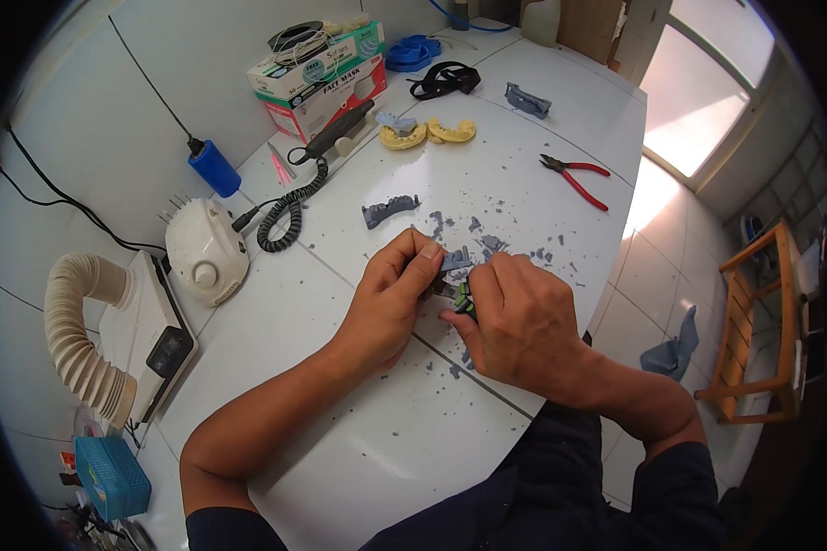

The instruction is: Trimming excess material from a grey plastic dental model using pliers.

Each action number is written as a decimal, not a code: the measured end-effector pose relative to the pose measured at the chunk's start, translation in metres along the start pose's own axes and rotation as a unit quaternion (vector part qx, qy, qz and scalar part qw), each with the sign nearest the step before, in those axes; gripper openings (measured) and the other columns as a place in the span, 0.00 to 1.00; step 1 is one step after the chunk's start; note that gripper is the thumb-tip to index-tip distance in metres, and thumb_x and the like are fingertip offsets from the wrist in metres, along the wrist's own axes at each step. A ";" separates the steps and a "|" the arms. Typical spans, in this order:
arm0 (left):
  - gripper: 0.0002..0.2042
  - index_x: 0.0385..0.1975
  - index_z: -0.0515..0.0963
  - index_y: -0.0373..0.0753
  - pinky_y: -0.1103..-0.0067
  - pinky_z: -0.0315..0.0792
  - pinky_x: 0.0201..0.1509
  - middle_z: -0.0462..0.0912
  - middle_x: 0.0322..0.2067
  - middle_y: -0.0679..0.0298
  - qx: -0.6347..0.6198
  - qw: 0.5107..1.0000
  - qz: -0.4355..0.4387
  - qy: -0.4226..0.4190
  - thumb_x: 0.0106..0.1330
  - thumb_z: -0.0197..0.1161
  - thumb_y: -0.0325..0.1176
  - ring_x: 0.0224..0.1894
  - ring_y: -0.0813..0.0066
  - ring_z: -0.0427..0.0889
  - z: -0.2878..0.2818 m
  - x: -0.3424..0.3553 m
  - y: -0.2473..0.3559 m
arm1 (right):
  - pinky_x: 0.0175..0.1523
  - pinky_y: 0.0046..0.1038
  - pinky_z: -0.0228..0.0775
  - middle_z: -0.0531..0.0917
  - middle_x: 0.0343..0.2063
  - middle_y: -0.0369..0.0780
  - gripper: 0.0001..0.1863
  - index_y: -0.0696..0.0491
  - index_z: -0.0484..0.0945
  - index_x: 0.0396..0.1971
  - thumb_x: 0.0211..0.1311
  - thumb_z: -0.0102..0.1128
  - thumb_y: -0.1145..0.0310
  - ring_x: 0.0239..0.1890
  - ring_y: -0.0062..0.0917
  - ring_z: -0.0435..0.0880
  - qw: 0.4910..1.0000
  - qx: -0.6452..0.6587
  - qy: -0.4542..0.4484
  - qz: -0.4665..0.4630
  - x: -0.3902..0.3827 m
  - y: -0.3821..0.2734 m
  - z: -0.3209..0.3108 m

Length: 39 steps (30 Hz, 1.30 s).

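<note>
My left hand (388,292) is closed on a blue-grey moulded piece (455,261), pinched between thumb and fingers. Close against it, my right hand (528,321) grips a small tool with a green-and-black handle (465,298); its working end is mostly hidden between the hands. Blue-grey scraps (493,243) lie scattered around both hands. Just beyond my left hand rests a blue-grey dental-arch-shaped piece (390,211), and a similar piece (528,101) lies farther back. Red-handled cutting pliers (574,174) lie to the right with their handles spread.
Yellow dental casts (450,131) sit farther back, near a handpiece (340,129) with a coiled cord and stacked boxes (326,87). To the left stand a white control unit (207,253), a device with a ribbed hose (87,321) and a blue basket (110,477). The table edge (606,294) curves at right.
</note>
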<state>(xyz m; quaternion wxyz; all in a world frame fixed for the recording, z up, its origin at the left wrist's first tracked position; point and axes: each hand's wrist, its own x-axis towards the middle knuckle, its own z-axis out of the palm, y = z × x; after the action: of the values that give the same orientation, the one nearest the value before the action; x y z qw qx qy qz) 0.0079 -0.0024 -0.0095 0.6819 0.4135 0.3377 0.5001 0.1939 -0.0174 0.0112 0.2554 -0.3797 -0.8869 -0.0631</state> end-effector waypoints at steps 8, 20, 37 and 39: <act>0.07 0.38 0.72 0.43 0.83 0.67 0.46 0.74 0.36 0.74 -0.022 1.000 -0.001 0.011 0.80 0.55 0.36 0.40 0.86 0.70 -0.002 -0.002 -0.001 | 0.27 0.28 0.66 0.71 0.26 0.40 0.20 0.56 0.73 0.28 0.53 0.75 0.59 0.26 0.27 0.73 1.000 -0.012 0.013 0.021 -0.002 -0.009 0.004; 0.12 0.47 0.75 0.42 0.78 0.70 0.53 0.76 0.39 0.68 -0.113 0.992 0.012 0.052 0.80 0.55 0.44 0.46 0.77 0.74 -0.002 0.003 0.004 | 0.26 0.30 0.68 0.73 0.27 0.42 0.19 0.57 0.72 0.29 0.58 0.73 0.59 0.27 0.29 0.76 0.991 0.053 0.029 0.119 0.005 -0.023 0.009; 0.17 0.45 0.76 0.37 0.73 0.65 0.61 0.77 0.47 0.61 -0.176 0.977 0.030 -0.113 0.81 0.50 0.46 0.51 0.71 0.72 -0.020 0.007 0.000 | 0.36 0.34 0.64 0.75 0.30 0.43 0.22 0.59 0.77 0.34 0.54 0.75 0.55 0.31 0.33 0.75 0.996 0.036 0.072 -0.040 0.000 0.023 -0.018; 0.18 0.50 0.73 0.36 0.72 0.68 0.57 0.73 0.40 0.65 -0.177 0.979 0.027 -0.096 0.81 0.49 0.48 0.50 0.70 0.72 -0.015 0.006 0.001 | 0.36 0.34 0.65 0.76 0.31 0.43 0.23 0.59 0.78 0.35 0.53 0.75 0.55 0.32 0.33 0.75 0.995 0.040 0.074 -0.058 0.002 0.025 -0.020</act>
<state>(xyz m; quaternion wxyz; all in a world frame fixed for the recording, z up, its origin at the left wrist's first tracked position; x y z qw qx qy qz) -0.0043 0.0073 -0.0152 0.7600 0.3414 0.1657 0.5276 0.2181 -0.0043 0.0271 0.3313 -0.3112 -0.8879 -0.0703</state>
